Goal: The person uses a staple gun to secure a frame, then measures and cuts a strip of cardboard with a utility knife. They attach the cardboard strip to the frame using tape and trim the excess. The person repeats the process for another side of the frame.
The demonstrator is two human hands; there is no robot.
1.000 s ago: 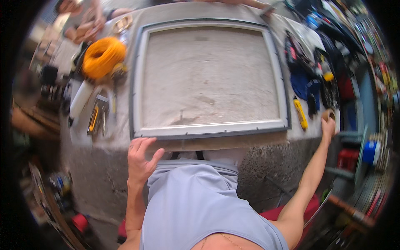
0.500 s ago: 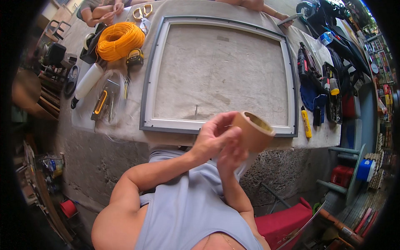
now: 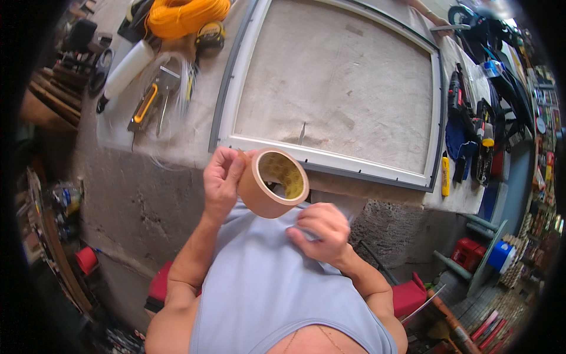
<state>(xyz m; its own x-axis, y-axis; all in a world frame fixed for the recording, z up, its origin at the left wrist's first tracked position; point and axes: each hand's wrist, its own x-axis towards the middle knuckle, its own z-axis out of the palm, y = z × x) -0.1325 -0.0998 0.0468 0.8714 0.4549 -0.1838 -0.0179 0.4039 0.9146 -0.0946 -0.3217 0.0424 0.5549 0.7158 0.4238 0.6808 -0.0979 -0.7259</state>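
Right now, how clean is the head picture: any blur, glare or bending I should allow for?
Head view: even daylight, no strong glare; the tape roll and left hand are sharp; the tools in clear wrap at upper left smear; the white frame bows with fisheye; corners go black.

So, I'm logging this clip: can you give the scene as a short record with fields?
left hand: holds the tape roll by its outer side
right hand: just below the roll, fingers pinched together
roll: brown, raised in front of the chest
bench: carries a white frame, orange cord, tape measure
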